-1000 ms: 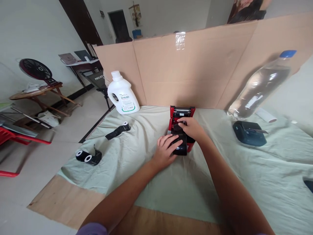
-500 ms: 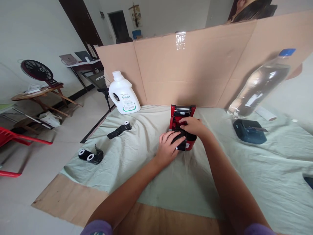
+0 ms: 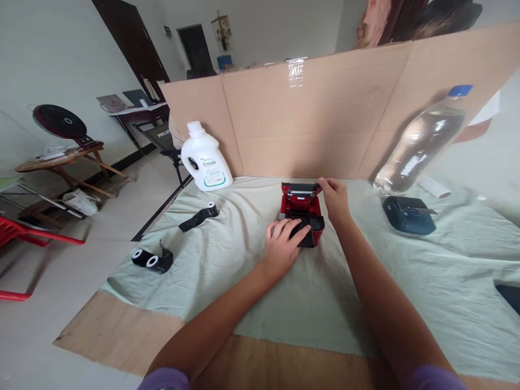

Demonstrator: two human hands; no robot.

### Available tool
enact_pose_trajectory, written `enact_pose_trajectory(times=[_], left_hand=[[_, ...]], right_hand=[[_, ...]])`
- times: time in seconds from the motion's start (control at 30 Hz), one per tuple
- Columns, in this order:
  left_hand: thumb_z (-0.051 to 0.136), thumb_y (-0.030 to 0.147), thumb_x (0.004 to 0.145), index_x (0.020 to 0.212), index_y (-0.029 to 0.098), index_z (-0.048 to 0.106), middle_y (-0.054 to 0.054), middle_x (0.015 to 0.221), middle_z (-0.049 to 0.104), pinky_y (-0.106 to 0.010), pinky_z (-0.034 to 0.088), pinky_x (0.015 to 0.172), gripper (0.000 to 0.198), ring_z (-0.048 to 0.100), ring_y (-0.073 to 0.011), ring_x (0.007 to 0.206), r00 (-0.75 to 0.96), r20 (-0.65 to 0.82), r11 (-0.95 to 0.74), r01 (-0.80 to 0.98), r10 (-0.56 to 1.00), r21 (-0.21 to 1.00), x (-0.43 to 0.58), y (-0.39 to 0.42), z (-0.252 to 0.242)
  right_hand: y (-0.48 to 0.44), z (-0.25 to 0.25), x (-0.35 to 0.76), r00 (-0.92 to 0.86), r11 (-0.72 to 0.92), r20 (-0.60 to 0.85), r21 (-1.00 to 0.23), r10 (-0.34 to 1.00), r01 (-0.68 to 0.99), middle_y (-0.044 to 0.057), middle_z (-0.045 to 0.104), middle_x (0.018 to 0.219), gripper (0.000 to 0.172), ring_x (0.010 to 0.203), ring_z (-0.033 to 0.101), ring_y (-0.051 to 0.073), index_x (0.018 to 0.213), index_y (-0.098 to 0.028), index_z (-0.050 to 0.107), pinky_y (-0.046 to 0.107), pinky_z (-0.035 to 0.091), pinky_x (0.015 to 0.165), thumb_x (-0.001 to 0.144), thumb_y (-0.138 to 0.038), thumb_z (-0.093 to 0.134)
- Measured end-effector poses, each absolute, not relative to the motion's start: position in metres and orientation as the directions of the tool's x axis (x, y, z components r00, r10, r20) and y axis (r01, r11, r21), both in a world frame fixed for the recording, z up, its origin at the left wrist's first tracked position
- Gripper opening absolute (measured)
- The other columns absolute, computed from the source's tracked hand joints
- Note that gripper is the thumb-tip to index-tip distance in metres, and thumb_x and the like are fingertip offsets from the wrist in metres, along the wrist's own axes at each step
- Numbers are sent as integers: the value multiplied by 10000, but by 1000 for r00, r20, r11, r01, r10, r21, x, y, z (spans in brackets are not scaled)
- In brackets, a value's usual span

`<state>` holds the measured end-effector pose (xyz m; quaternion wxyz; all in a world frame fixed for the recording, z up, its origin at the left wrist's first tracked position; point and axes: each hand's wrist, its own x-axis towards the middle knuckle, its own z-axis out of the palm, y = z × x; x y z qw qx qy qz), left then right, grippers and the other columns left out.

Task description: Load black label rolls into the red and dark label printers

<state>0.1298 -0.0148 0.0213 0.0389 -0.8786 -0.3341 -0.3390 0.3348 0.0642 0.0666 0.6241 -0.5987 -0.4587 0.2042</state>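
Note:
A small red and black printer (image 3: 301, 208) sits open on the pale green cloth (image 3: 284, 292) in the middle of the table. My left hand (image 3: 282, 246) rests on its black front part, fingers curled over it. My right hand (image 3: 335, 197) grips the right edge of the raised red lid (image 3: 299, 189) at the back. Two black ribbon rolls lie to the left: a joined pair (image 3: 151, 260) near the cloth's edge and a partly unrolled one (image 3: 200, 215) farther back.
A white detergent jug (image 3: 205, 160) stands at the back left against a cardboard screen (image 3: 309, 119). A clear water bottle (image 3: 420, 143) leans at the right above a dark blue device (image 3: 408, 215). A white roll (image 3: 434, 188) lies behind it. Chairs and a fan stand on the floor at left.
My right hand has moved from inside the printer's open bay to the right edge of its lid. My left hand stays on the black front. The camera tipped up slightly.

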Motion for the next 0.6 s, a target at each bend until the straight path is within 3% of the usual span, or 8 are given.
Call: enact_pose_trajectory(times=[0.07,0.13,0.23,0.43,0.5,0.6], left_hand=[[535,107,824,1337,310,600,-41,1370,614,-471,339,1055,555,501,-277,1246,544,636,-776,616,547,140,130,-16,22],[543,130,845,1328,316,607,-44,1354,622,-470,335,1062,522,509,-276,1242,547,644,-778,615,536,126,130,-18,22],[545,185,889,1321,332,613,-48,1337,630,-461,334,1063,461,526,-267,1226,561,640,-784,611,526,108,132,-20,21],[559,360,924,1373,300,576,-75,1386,596,-441,366,1032,454,527,-284,1234,558,658,-780,621,506,73,97,19,45],[538,385,941,1309,286,624,-78,1341,625,-448,382,1016,391,545,-292,1209,467,629,-664,741,621,105,61,48,55],[547,394,931,1326,247,620,-119,1396,587,-475,393,1022,428,527,-339,1246,161,516,-289,941,841,177,-1,88,57]], right_hand=[[53,58,335,474,158,248,-962,845,222,36,691,867,245,902,642,211,891,-196,671,337,511,854,767,-381,570],[40,46,335,424,127,183,-979,887,157,57,698,1106,415,1027,643,226,1118,-214,647,345,521,890,722,-319,580],[26,24,335,329,116,128,-992,936,54,75,571,1421,621,1240,587,236,1360,-248,501,362,513,982,748,-324,569],[23,4,330,245,219,194,-973,950,-75,45,542,1485,583,1375,503,231,1410,-250,473,396,417,1142,835,-341,512],[25,1,330,270,215,172,-967,947,-139,28,572,1457,559,1371,508,240,1379,-270,513,408,413,1150,828,-355,553],[28,-5,331,299,225,158,-953,941,-202,5,627,1391,507,1349,529,259,1308,-303,582,429,429,1142,807,-375,605]])
